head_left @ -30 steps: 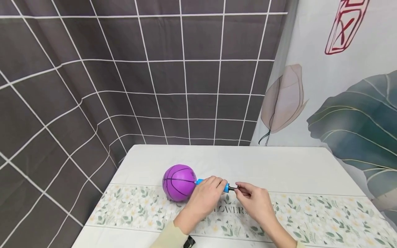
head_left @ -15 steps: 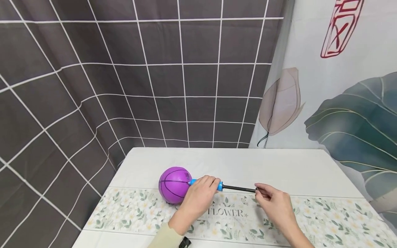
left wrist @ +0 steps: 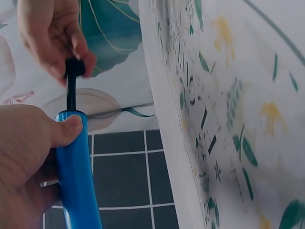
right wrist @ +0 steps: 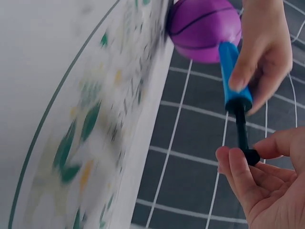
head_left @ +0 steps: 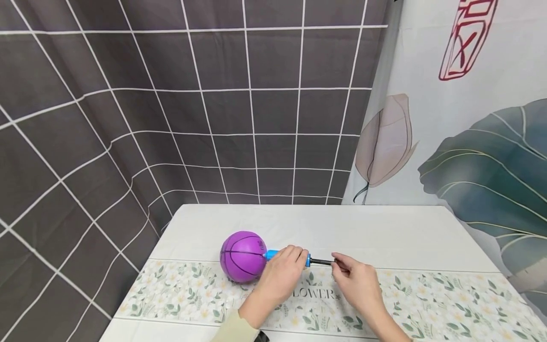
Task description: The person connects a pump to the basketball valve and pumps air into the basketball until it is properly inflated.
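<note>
A purple ball with black basketball lines [head_left: 242, 257] rests on the table, left of my hands. My left hand [head_left: 283, 270] grips the blue barrel of a hand pump [left wrist: 76, 167], whose tip meets the ball's right side. The left thumb lies along the barrel near its collar in the left wrist view. My right hand [head_left: 358, 284] pinches the black end knob [right wrist: 251, 156] of the pump's rod between thumb and fingers. A short length of black rod [head_left: 320, 261] shows between the barrel and the right hand.
The white table [head_left: 384, 232] carries a printed floral band [head_left: 444, 299] with lettering. Behind it hangs a dark curtain with white grid lines [head_left: 273, 114]. A pale cloth with leaf prints [head_left: 491, 180] hangs at the right.
My right hand pulled the rod far out to the right, then moved back left, so less rod shows now. My left hand keeps its grip on the barrel.
</note>
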Motion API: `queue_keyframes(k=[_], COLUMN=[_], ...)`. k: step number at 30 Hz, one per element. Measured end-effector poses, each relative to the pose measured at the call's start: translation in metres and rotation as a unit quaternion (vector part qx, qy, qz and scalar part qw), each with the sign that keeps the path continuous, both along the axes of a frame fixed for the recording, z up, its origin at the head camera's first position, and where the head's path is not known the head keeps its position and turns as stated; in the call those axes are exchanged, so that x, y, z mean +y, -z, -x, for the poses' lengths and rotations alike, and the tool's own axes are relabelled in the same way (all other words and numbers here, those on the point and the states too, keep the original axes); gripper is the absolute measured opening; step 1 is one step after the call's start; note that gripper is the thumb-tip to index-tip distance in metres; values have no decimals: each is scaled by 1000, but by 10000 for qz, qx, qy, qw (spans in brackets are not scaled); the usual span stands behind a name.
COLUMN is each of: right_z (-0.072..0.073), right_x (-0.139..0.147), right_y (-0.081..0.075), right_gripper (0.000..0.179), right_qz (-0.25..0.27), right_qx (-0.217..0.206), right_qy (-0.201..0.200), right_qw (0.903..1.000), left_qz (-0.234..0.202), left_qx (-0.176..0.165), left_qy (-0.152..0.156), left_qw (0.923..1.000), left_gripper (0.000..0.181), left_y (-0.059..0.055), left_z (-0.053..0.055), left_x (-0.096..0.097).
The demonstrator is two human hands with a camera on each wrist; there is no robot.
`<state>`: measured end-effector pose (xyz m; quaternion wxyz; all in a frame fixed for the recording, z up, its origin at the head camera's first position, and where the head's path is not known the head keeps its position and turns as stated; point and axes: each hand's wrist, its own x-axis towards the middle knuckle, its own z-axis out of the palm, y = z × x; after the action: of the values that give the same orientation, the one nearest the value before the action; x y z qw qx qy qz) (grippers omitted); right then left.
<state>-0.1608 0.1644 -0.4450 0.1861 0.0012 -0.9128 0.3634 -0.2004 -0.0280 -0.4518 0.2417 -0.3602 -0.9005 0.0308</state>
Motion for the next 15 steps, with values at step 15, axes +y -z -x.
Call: queue_keyframes(k=[15], right_z=[5], right_x=[-4], right_y=[0], right_gripper=[24], right_qz=[303], right_qx=[-252], right_qy=[-268], right_qw=[9989], left_qz=[-157], left_qx=[9], left_qy=[159], left_qw=[9998], left_gripper=[38], left_y=[2], left_z=[3], left_x=[-6])
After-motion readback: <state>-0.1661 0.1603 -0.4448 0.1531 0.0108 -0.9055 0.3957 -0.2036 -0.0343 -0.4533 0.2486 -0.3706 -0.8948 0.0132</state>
